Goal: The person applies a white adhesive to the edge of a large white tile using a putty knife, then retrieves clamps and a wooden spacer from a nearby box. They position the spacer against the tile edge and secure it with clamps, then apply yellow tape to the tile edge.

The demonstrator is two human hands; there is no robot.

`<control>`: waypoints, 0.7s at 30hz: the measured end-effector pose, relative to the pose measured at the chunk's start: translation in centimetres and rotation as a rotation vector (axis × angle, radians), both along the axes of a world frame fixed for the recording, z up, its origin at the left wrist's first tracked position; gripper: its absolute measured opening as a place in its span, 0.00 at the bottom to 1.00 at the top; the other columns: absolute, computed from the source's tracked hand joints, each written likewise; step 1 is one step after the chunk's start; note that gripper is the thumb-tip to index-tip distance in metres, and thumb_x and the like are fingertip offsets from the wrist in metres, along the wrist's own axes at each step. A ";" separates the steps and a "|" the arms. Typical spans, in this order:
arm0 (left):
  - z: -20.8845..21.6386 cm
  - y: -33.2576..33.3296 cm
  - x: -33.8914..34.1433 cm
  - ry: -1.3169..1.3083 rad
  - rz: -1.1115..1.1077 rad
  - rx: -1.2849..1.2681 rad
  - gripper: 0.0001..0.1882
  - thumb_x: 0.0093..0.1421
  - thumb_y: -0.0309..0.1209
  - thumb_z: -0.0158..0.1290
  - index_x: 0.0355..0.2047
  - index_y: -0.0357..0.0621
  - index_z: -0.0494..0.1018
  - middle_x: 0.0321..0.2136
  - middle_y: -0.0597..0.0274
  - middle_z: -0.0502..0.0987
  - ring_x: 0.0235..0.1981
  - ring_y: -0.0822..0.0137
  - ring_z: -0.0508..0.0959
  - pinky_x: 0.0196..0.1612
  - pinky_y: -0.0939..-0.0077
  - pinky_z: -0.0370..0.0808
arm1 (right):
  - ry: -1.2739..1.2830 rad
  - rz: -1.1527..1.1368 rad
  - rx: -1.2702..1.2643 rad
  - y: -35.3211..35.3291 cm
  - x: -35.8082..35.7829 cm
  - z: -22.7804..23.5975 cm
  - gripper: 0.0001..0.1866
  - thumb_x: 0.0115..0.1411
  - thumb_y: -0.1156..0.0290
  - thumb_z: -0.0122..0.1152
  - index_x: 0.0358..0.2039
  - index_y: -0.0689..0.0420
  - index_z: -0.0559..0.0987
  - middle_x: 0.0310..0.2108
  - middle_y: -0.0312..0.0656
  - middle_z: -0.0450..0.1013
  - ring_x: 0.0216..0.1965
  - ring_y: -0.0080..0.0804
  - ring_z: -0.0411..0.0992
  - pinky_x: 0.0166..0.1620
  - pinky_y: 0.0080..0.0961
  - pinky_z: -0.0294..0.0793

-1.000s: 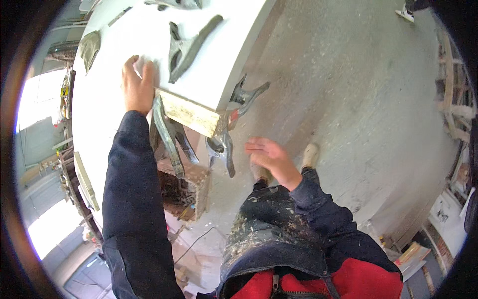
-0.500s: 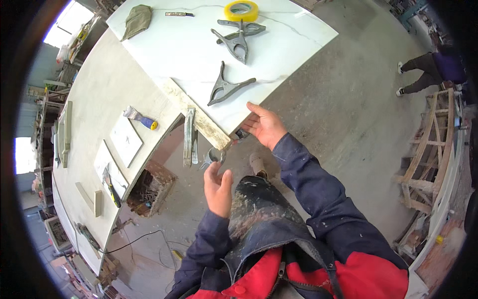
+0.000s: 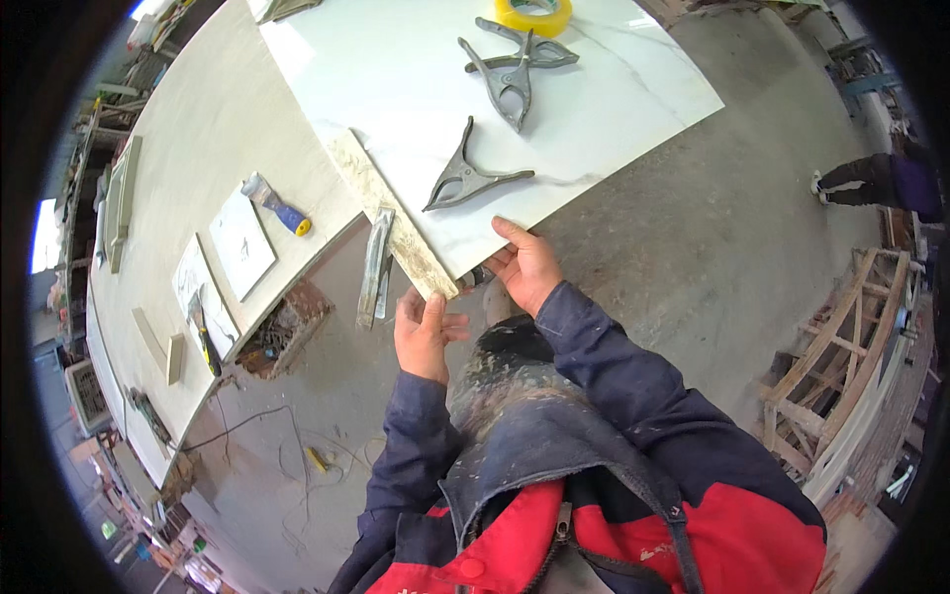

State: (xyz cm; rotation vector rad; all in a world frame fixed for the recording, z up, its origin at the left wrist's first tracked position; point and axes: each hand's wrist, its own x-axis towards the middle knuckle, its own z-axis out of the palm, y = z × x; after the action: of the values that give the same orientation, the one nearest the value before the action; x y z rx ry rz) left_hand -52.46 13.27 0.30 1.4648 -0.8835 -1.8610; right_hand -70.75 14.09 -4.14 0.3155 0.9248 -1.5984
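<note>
A white marble-patterned slab lies at the top, with a worn wooden strip along its left edge. My right hand grips the slab's near edge, thumb on top and fingers partly hidden beneath. My left hand is at the strip's near end, its thumb close to the wood and its fingers apart. A dark spring clamp rests on the slab near my right hand. Farther back, two more spring clamps overlap. A grey metal bar hangs beside the strip.
Yellow tape sits at the slab's far side. On the pale table at left are a scraper, small white tiles and a knife-like tool. Cables cross the floor below. A wooden frame and another person are at right.
My left hand has moved up to the near end of the wooden strip. My right hand stays at the slab's edge. The view has shifted, bringing the slab's far edge out of frame.
</note>
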 end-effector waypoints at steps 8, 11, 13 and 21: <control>-0.5 1.1 -0.7 0.008 0.153 -0.024 0.25 0.67 0.34 0.53 0.59 0.31 0.65 0.44 0.50 0.79 0.28 0.63 0.82 0.32 0.71 0.81 | -0.050 -0.065 0.014 -0.4 0.6 0.9 0.13 0.60 0.72 0.66 0.45 0.57 0.77 0.43 0.38 0.77 0.44 0.31 0.77 0.48 0.32 0.78; 0.0 1.2 -1.5 0.001 0.212 -0.019 0.26 0.66 0.33 0.54 0.60 0.31 0.65 0.44 0.50 0.79 0.28 0.62 0.82 0.33 0.70 0.81 | -0.046 -0.073 0.023 -0.4 0.5 1.2 0.14 0.60 0.72 0.66 0.46 0.56 0.77 0.43 0.38 0.77 0.44 0.31 0.77 0.49 0.31 0.77; -0.1 1.2 -1.6 0.001 0.236 -0.015 0.26 0.66 0.34 0.55 0.60 0.31 0.65 0.44 0.50 0.79 0.28 0.62 0.83 0.33 0.70 0.81 | -0.041 -0.062 0.031 -0.4 0.5 1.4 0.14 0.60 0.71 0.66 0.46 0.56 0.76 0.44 0.38 0.77 0.44 0.31 0.77 0.49 0.31 0.77; 0.6 1.6 -1.6 -0.038 0.208 0.077 0.28 0.65 0.37 0.56 0.62 0.39 0.65 0.47 0.55 0.78 0.35 0.63 0.81 0.30 0.74 0.80 | -0.062 0.044 0.016 0.0 -0.3 0.7 0.16 0.61 0.68 0.65 0.48 0.56 0.75 0.46 0.40 0.76 0.49 0.33 0.74 0.54 0.36 0.73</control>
State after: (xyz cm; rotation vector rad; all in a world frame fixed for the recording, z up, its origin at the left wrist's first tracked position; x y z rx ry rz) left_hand -54.01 14.87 0.94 1.5797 -0.6557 -1.7355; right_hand -71.04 14.10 -3.42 0.3514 0.8916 -1.5334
